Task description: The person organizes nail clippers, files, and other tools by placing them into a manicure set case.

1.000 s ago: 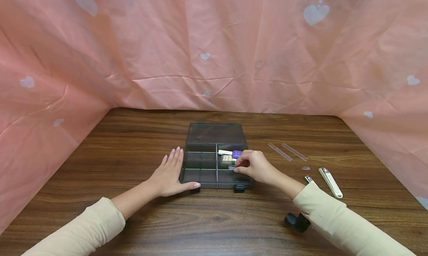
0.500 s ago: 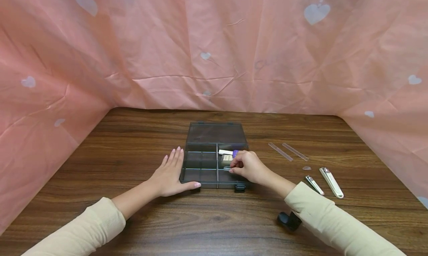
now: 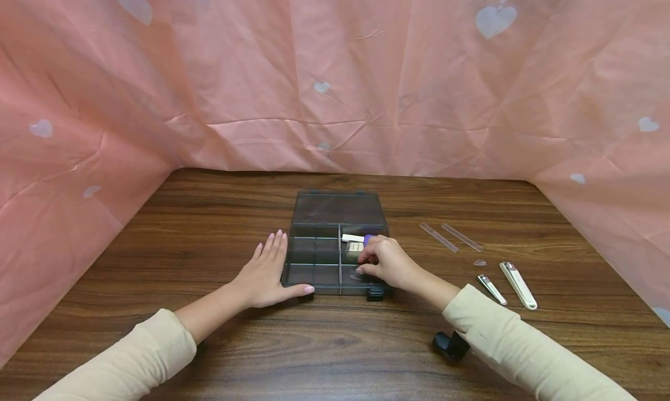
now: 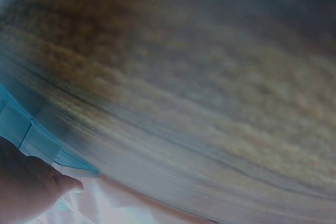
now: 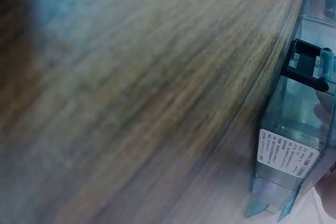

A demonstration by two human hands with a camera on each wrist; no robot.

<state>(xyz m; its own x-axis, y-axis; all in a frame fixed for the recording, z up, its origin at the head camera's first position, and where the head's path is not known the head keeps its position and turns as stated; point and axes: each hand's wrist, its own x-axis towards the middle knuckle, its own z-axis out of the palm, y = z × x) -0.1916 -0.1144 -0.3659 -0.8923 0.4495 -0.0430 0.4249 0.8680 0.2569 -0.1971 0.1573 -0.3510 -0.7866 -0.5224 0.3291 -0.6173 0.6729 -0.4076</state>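
A smoky see-through compartment box (image 3: 315, 273) lies with its lid folded back on the wood table. My left hand (image 3: 266, 276) rests flat along its left side, fingers straight and thumb at the front edge. My right hand (image 3: 388, 264) is over the right-hand compartments, thumb and forefinger slightly parted. Just below these fingertips a small clear oval piece (image 3: 356, 276), like a nail tip, lies in the front right compartment. Behind it are a small bottle with a cream label (image 3: 355, 248) and a white-capped purple bottle (image 3: 369, 239), partly hidden by my right hand.
To the right lie two clear flat strips (image 3: 438, 238), another small clear oval piece (image 3: 480, 263), a small nail clipper (image 3: 492, 289) and a large nail clipper (image 3: 518, 286). A black device (image 3: 451, 346) is at my right forearm. Pink cloth (image 3: 335, 98) closes off the back and sides.
My right hand has moved slightly left and down. The clear oval piece it pinched has been lowered into the front right compartment and let go. My left hand has stayed put.
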